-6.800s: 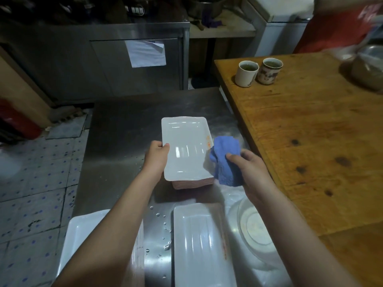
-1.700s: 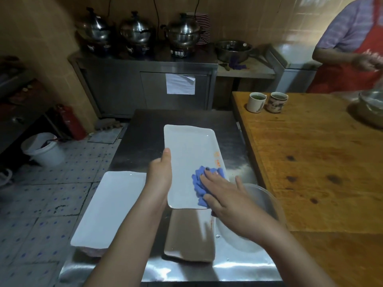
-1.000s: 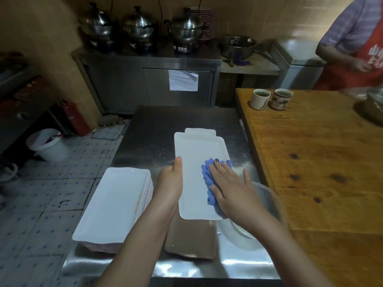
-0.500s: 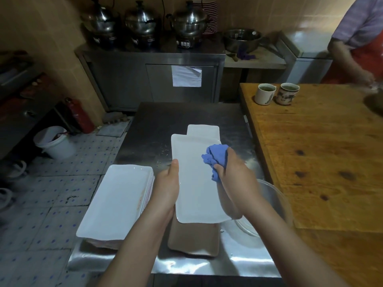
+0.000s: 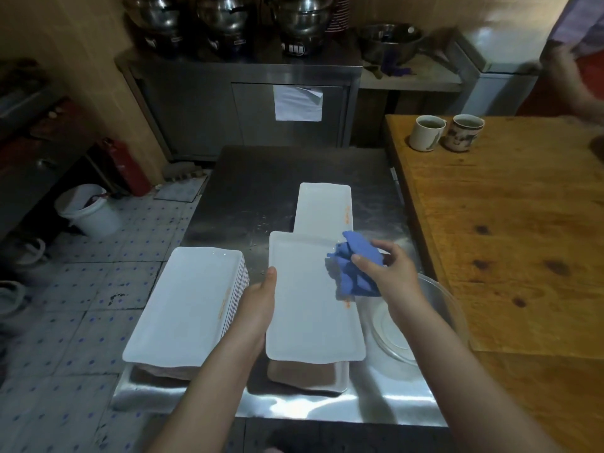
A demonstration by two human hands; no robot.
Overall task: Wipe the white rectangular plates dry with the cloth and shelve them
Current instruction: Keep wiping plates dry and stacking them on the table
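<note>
My left hand (image 5: 260, 300) grips the left edge of a white rectangular plate (image 5: 307, 308), held flat above the steel table (image 5: 255, 178). My right hand (image 5: 389, 271) holds a bunched blue cloth (image 5: 354, 266) at the plate's right edge. Beneath the held plate lies an upturned plate (image 5: 304, 376), brown side up. A stack of white rectangular plates (image 5: 186, 305) sits at the left front of the table. Another white plate (image 5: 322, 207) lies further back.
A clear glass bowl (image 5: 434, 308) stands right of the held plate. The wooden table (image 5: 510, 230) on the right carries two mugs (image 5: 426, 132), and a person in a red apron (image 5: 585, 60) stands behind it. Pots sit on a steel cabinet (image 5: 248, 103); a white bucket (image 5: 91, 212) is on the floor.
My right hand has lifted the cloth off the plate's surface and moved it to the right edge. The plate has come a little nearer to me. The view has tilted down slightly.
</note>
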